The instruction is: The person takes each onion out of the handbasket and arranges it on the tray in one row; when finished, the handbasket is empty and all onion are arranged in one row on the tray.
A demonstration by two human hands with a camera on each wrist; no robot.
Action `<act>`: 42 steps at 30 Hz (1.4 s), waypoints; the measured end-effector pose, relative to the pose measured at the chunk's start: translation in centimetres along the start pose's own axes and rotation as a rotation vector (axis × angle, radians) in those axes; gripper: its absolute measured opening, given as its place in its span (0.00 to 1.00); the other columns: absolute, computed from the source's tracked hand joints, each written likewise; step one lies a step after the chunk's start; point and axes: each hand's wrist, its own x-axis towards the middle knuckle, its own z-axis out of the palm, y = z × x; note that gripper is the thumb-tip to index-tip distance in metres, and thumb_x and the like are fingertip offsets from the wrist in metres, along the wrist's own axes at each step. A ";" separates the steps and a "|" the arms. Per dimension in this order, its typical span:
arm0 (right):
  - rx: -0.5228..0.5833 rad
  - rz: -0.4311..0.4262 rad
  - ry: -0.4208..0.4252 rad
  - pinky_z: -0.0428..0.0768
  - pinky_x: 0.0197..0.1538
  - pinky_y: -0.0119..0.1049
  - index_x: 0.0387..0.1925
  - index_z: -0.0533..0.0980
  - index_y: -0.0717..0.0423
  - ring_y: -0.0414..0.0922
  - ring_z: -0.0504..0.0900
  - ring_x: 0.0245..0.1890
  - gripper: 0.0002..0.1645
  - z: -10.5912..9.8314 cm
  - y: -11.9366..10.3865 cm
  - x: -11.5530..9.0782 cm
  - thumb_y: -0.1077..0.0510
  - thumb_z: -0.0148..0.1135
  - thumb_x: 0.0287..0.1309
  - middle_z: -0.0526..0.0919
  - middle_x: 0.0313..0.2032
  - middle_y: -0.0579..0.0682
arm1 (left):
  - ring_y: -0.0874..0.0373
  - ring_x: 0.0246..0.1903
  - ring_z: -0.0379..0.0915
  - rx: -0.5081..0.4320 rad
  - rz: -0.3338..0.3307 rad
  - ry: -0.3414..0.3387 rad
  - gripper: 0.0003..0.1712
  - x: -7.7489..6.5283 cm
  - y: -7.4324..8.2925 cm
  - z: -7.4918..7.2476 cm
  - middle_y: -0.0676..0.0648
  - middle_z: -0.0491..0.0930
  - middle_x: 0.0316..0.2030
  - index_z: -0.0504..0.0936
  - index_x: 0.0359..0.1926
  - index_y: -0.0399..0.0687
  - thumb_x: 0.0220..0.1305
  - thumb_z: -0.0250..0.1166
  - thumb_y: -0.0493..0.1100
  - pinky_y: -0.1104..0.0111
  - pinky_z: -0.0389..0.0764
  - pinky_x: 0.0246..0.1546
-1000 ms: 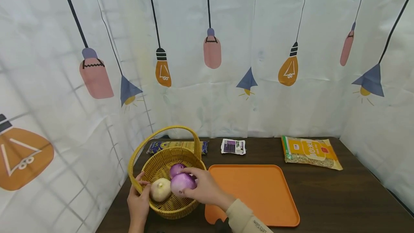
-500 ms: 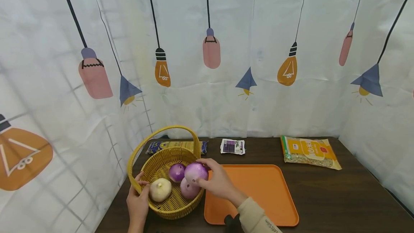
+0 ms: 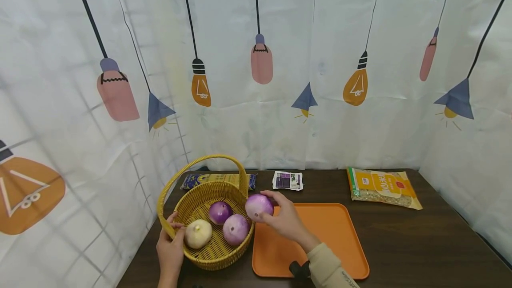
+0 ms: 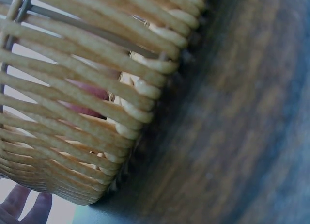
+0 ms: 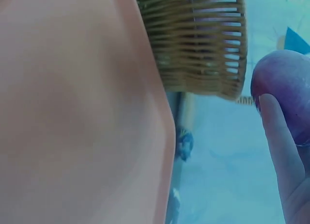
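In the head view my right hand (image 3: pixel 287 218) grips a purple onion (image 3: pixel 259 208) beside the right rim of a yellow wicker basket (image 3: pixel 216 262), over the left edge of an orange tray (image 3: pixel 320 239). The right wrist view shows the same onion (image 5: pixel 286 90) with one finger against its side. My left hand (image 3: pixel 171 250) holds the basket's left rim near the base of its handle. Inside the basket lie a white onion (image 3: pixel 198 234), a dark purple onion (image 3: pixel 220 213) and a paler purple onion (image 3: pixel 236 230). The left wrist view shows the woven basket wall (image 4: pixel 72 93) close up.
Behind the basket lies a blue and yellow packet (image 3: pixel 196 181). A small white and purple packet (image 3: pixel 288 181) is at the back of the dark table (image 3: pixel 404 243). An orange and yellow bag of grain (image 3: pixel 384 189) lies at the back right. A patterned curtain hangs behind.
My right hand has lifted the purple onion out of the basket and carried it right, past the rim. The paler onion beneath is uncovered. My left hand stays on the basket.
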 end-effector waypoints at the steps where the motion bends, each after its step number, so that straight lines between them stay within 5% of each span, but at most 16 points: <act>1: 0.012 0.011 0.003 0.81 0.40 0.35 0.61 0.72 0.59 0.56 0.77 0.50 0.31 -0.2 0.0 -0.1 0.67 0.67 0.54 0.77 0.53 0.56 | 0.67 0.51 0.67 -0.001 -0.001 0.000 0.16 0.0 0.0 0.0 0.38 0.80 0.42 0.80 0.54 0.46 0.65 0.59 0.37 0.84 0.61 0.45; 5: 0.048 0.066 0.007 0.82 0.36 0.34 0.61 0.72 0.56 0.55 0.77 0.50 0.31 -0.7 1.5 -0.2 0.66 0.67 0.54 0.76 0.55 0.55 | 0.67 0.48 0.67 -0.007 -0.016 -0.012 0.18 -0.1 0.0 0.0 0.39 0.80 0.42 0.79 0.56 0.48 0.66 0.58 0.38 0.83 0.63 0.43; 12: -0.031 0.036 0.025 0.80 0.48 0.46 0.60 0.74 0.54 0.51 0.78 0.50 0.31 -1.4 4.4 -0.6 0.62 0.70 0.52 0.77 0.55 0.52 | 0.64 0.51 0.66 -0.026 -0.051 -0.038 0.15 0.0 0.3 0.0 0.40 0.79 0.44 0.79 0.54 0.46 0.68 0.57 0.39 0.80 0.65 0.41; 25: -0.060 0.093 0.004 0.82 0.43 0.40 0.59 0.74 0.56 0.56 0.80 0.48 0.32 -1.3 6.1 -1.8 0.61 0.72 0.51 0.77 0.55 0.58 | 0.64 0.50 0.66 -0.026 -0.061 -0.036 0.14 -0.1 0.3 -0.1 0.39 0.79 0.45 0.79 0.53 0.45 0.68 0.57 0.39 0.78 0.65 0.41; 42: -0.128 0.064 -0.020 0.80 0.49 0.47 0.59 0.73 0.60 0.56 0.77 0.52 0.32 -0.6 7.4 -2.0 0.63 0.71 0.51 0.76 0.55 0.59 | 0.68 0.40 0.69 -0.004 -0.043 -0.032 0.18 -0.3 0.4 -0.1 0.41 0.80 0.43 0.78 0.58 0.49 0.68 0.57 0.39 0.79 0.67 0.37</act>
